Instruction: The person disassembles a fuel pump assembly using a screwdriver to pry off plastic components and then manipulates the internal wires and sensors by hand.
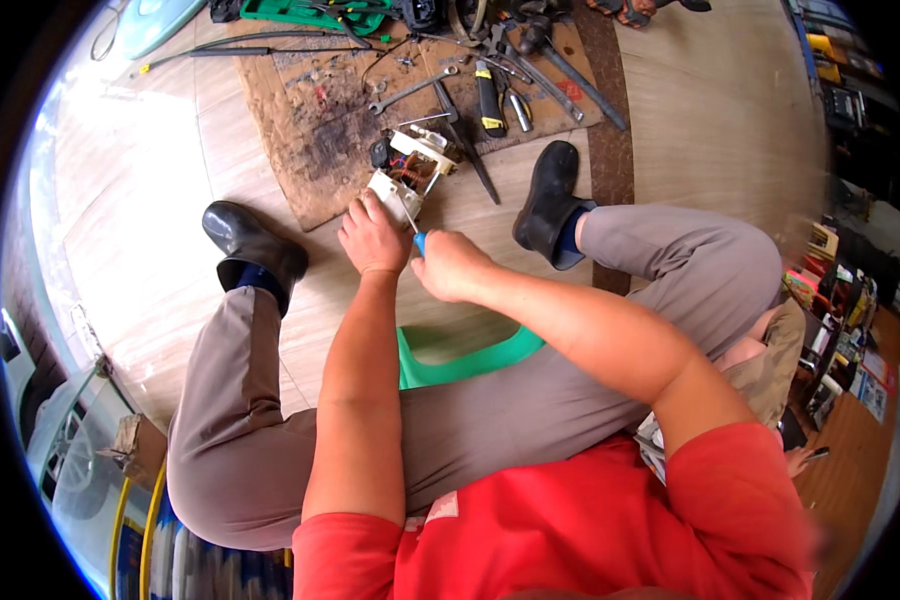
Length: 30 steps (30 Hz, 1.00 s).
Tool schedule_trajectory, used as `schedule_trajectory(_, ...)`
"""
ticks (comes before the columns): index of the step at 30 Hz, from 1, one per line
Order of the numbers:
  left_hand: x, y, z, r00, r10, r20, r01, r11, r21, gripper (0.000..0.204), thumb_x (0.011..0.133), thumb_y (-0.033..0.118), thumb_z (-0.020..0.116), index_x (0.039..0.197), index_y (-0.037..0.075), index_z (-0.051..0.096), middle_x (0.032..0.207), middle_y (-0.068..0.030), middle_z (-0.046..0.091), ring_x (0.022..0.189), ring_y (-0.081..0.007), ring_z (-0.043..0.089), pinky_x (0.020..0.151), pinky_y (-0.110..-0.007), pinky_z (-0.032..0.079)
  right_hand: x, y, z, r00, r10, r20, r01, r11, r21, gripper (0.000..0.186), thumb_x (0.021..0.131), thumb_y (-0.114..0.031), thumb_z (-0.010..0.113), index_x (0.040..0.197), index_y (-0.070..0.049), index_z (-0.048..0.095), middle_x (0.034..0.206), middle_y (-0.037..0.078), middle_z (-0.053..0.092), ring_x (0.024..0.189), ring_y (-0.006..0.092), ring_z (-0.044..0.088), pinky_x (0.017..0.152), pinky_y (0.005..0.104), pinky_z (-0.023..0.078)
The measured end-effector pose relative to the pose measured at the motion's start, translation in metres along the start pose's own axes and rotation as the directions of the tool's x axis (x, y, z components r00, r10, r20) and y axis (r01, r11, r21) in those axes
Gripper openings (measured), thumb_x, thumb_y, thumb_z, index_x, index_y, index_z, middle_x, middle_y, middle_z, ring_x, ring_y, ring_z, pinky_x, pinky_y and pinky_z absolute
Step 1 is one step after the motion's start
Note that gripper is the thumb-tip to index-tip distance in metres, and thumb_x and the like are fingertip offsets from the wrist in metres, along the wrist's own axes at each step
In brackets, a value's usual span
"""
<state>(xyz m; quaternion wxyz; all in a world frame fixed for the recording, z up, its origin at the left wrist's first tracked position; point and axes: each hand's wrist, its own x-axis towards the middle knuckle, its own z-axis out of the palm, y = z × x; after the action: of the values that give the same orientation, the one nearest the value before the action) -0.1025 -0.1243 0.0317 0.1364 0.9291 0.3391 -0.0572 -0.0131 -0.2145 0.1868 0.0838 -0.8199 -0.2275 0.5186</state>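
My left hand (372, 238) is closed on the near end of a white plastic assembly (395, 197), beside the front edge of the cardboard. Coloured wires, a copper-coloured coil and a black part show at the assembly's far side. In my right hand (454, 266) is a screwdriver (419, 241) with a blue handle. Its thin shaft slants up and left against the white plastic; the tip's exact contact is too small to make out. Fingers of both hands are partly hidden.
On stained cardboard (300, 150) lie a combination wrench (413, 90), a black-and-yellow utility knife (489, 98), a socket (520, 113) and a hammer (570, 70). A green tool case (270, 10) is beyond. My boots (253, 245) flank the work. Another person's hand (798, 461) shows at right.
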Motion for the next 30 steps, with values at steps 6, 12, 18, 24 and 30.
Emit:
schedule_trajectory(6,0.003,0.001,-0.025,0.99,0.014,0.141,-0.003,0.997,-0.076,0.105,0.059,0.046,0.089,0.143,0.008,0.039,0.133,-0.0149,0.05,0.118,-0.0351,0.051,0.095,-0.048,0.043,0.036,0.026,-0.058,1.0,0.01,0.029,-0.003,0.967,-0.254,0.031,0.086,-0.032,0.064,0.087,-0.002,0.071,0.093,0.022,0.07,0.089,0.0388,0.068,0.081,0.0465,0.055)
schedule_trajectory(12,0.003,-0.001,-0.04,0.982,0.0,0.189,0.002,1.0,-0.01,0.104,0.062,0.044,0.089,0.144,0.007,0.036,0.144,-0.0207,0.044,0.125,-0.0389,0.05,0.095,-0.05,0.045,0.042,-0.009,-0.092,0.989,-0.057,0.134,0.104,0.921,-0.375,0.035,0.088,-0.026,0.056,0.089,0.006,0.071,0.09,0.023,0.071,0.088,0.0358,0.07,0.077,0.0449,0.055)
schedule_trajectory(18,-0.001,-0.001,-0.031,0.978,0.045,0.205,-0.026,0.995,-0.095,0.092,0.066,0.043,0.085,0.139,0.007,0.041,0.132,-0.0189,0.051,0.114,-0.0382,0.056,0.092,-0.049,0.046,0.038,-0.015,-0.072,0.981,0.079,0.177,-0.017,0.945,-0.326,0.028,0.081,-0.012,0.06,0.102,0.001,0.074,0.109,0.023,0.07,0.103,0.034,0.069,0.087,0.0416,0.055)
schedule_trajectory(24,-0.007,-0.002,-0.014,0.996,0.043,0.078,-0.036,0.996,-0.079,0.096,0.06,0.05,0.087,0.135,0.008,0.043,0.126,-0.0157,0.052,0.109,-0.0352,0.054,0.088,-0.047,0.045,0.023,-0.007,-0.042,0.984,0.173,0.033,-0.174,0.983,0.058,0.026,0.084,-0.015,0.063,0.097,0.005,0.072,0.105,0.028,0.069,0.103,0.0391,0.068,0.089,0.0445,0.054)
schedule_trajectory(30,-0.006,-0.009,0.002,0.999,0.033,0.022,-0.032,0.999,-0.037,0.097,0.059,0.046,0.086,0.137,0.008,0.041,0.126,-0.0168,0.051,0.108,-0.0355,0.054,0.088,-0.046,0.045,0.019,-0.008,0.006,0.961,0.246,-0.124,-0.202,0.936,0.288,0.029,0.087,-0.021,0.062,0.095,0.006,0.07,0.101,0.03,0.068,0.1,0.0421,0.067,0.088,0.0479,0.054)
